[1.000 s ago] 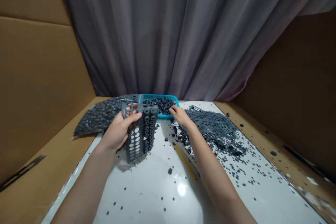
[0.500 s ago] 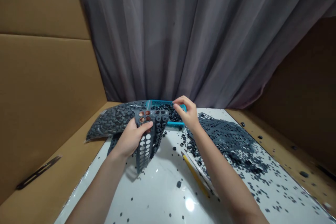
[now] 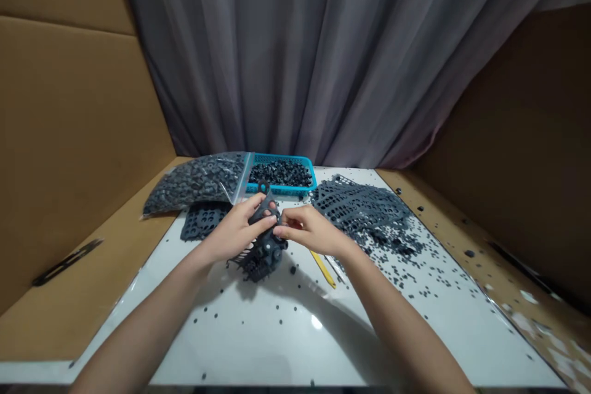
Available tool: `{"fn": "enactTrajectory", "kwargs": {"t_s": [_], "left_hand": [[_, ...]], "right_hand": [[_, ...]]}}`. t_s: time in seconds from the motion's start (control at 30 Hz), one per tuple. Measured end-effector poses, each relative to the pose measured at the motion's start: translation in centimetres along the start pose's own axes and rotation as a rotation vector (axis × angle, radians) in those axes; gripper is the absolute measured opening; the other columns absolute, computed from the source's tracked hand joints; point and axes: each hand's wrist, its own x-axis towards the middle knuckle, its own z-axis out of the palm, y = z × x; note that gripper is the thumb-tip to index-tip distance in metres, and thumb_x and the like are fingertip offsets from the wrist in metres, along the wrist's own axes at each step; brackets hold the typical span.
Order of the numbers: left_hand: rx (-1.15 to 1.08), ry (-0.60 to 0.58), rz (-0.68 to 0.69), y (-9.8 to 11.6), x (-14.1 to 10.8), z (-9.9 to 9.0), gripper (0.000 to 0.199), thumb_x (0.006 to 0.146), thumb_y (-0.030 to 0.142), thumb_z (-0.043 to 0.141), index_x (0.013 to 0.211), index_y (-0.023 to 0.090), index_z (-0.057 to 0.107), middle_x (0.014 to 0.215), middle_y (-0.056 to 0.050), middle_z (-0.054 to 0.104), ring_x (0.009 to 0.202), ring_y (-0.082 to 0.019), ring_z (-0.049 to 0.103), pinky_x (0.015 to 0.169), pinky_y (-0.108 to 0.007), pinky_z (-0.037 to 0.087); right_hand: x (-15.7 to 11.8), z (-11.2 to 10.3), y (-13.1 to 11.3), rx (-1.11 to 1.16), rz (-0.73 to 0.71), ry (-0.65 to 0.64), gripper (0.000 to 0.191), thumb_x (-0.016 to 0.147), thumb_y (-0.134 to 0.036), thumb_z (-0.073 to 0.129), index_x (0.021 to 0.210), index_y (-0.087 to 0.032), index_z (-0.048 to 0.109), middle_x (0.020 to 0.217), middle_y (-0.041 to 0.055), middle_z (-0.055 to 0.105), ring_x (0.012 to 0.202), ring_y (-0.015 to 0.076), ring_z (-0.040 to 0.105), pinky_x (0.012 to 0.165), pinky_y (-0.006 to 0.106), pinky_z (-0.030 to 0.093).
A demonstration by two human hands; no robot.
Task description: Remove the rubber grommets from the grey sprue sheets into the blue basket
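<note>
My left hand (image 3: pixel 237 231) is wrapped round a dark grey rubber sheet full of round holes (image 3: pixel 265 255), which is bent and bunched below the fingers. At the sheet's right side, my right hand (image 3: pixel 307 229) has thumb and fingers pinched together against it. Whatever small piece lies between those fingertips is hidden. Behind the hands, a blue basket (image 3: pixel 314 178) holds many small black pieces. A clear zip bag (image 3: pixel 196 181) packed with similar dark pieces leans at its left. Another holed sheet (image 3: pixel 199 221) lies partly under the bag.
A heap of punched sheets (image 3: pixel 364 204) lies on the right, with small black bits (image 3: pixel 401 246) scattered round it. A yellow slim tool (image 3: pixel 324 271) rests beside a white one (image 3: pixel 338 269). Cardboard walls (image 3: pixel 69 123) and a grey curtain (image 3: pixel 277 61) enclose the white table (image 3: pixel 258 345).
My right hand has come from over the basket down to the sheet. The sheet, spread and hanging before, is now bunched and lower. The view has shifted.
</note>
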Motion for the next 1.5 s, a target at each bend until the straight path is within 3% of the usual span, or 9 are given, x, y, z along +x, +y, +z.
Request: {"fn": "enactTrajectory", "kwargs": {"t_s": [0.13,0.27,0.47,0.63,0.87,1.07,1.2,1.3,1.5], "left_hand": [[0.009,0.043,-0.073,-4.8,-1.7,2.5,0.020,0.076,0.038,0.060,0.075,0.018,0.062,0.068,0.000,0.059,0.068,-0.016,0.051,0.064,-0.025,0.039],[-0.320,0.005,-0.330,-8.4,-3.2,4.8,0.043,0.078,0.052,0.054,0.062,0.013,0.064,0.058,-0.004,0.061,0.059,-0.016,0.053,0.057,-0.026,0.038],[-0.727,0.002,-0.468,-9.5,-3.9,5.0,0.034,0.063,0.044,0.073,0.057,0.012,0.061,0.049,-0.001,0.058,0.045,-0.010,0.049,0.049,-0.023,0.037],[-0.754,0.196,-0.448,-10.2,-3.8,4.8,0.043,0.063,0.052,0.069,0.050,0.016,0.048,0.039,0.005,0.044,0.035,-0.008,0.039,0.042,-0.022,0.033],[-0.460,0.471,-0.301,-9.7,-4.5,5.2,0.040,0.068,0.051,0.066,0.058,0.015,0.051,0.049,0.005,0.049,0.045,-0.008,0.043,0.047,-0.020,0.032],[-0.216,0.452,-0.202,-9.0,-5.4,5.1,0.038,0.075,0.049,0.059,0.059,0.015,0.051,0.053,0.004,0.046,0.051,-0.009,0.040,0.050,-0.021,0.032],[-0.096,0.426,-0.146,-8.6,-5.5,5.2,0.039,0.079,0.045,0.056,0.056,0.016,0.044,0.053,0.004,0.039,0.052,-0.009,0.036,0.050,-0.021,0.030],[-0.041,0.393,-0.092,-8.6,-5.7,5.2,0.040,0.081,0.043,0.053,0.054,0.017,0.040,0.052,0.005,0.035,0.052,-0.009,0.034,0.050,-0.021,0.029],[-0.120,0.364,-0.128,-8.8,-5.7,5.5,0.039,0.082,0.045,0.053,0.056,0.016,0.045,0.054,0.004,0.042,0.053,-0.009,0.038,0.051,-0.021,0.031]], "right_hand": [[-1.7,4.9,3.5,0.386,0.115,0.028,0.046,0.080,-0.057,0.050,0.059,-0.018,0.038,0.056,-0.0064,0.030,0.053,0.0083,0.027,0.052,0.023,0.021],[-2.2,8.1,5.4,0.636,0.175,0.039,0.046,0.075,-0.057,0.058,0.060,-0.017,0.042,0.055,-0.0069,0.032,0.052,0.0073,0.026,0.051,0.023,0.019],[-2.2,9.6,5.4,1.156,0.162,0.111,0.039,0.071,-0.047,0.068,0.063,-0.017,0.044,0.051,-0.0082,0.030,0.047,0.0067,0.023,0.049,0.021,0.019],[-2.4,8.9,5.0,1.403,-0.036,0.280,0.040,0.086,-0.037,0.054,0.057,-0.019,0.032,0.052,-0.0068,0.022,0.046,0.0085,0.020,0.048,0.021,0.025],[-3.4,7.9,4.6,1.135,0.069,0.378,0.027,0.078,-0.042,0.064,0.074,-0.019,0.050,0.061,-0.0033,0.045,0.052,0.0087,0.039,0.052,0.023,0.029],[-3.5,7.9,4.6,0.993,0.306,0.243,0.012,0.074,-0.026,0.056,0.080,-0.017,0.050,0.061,-0.0046,0.043,0.050,0.0084,0.037,0.052,0.023,0.027],[-4.0,8.0,3.8,0.403,0.152,0.358,0.008,0.077,-0.027,0.049,0.077,-0.019,0.048,0.061,-0.0040,0.038,0.056,0.0115,0.036,0.056,0.025,0.028],[-4.6,8.0,3.1,-0.129,-0.002,0.294,0.015,0.077,-0.032,0.057,0.081,-0.019,0.049,0.073,-0.0003,0.049,0.067,0.0143,0.043,0.064,0.027,0.031],[-4.8,8.1,2.7,-0.242,-0.042,0.199,0.020,0.082,-0.038,0.053,0.078,-0.019,0.048,0.072,0.0006,0.050,0.066,0.0146,0.043,0.063,0.027,0.031]]}}
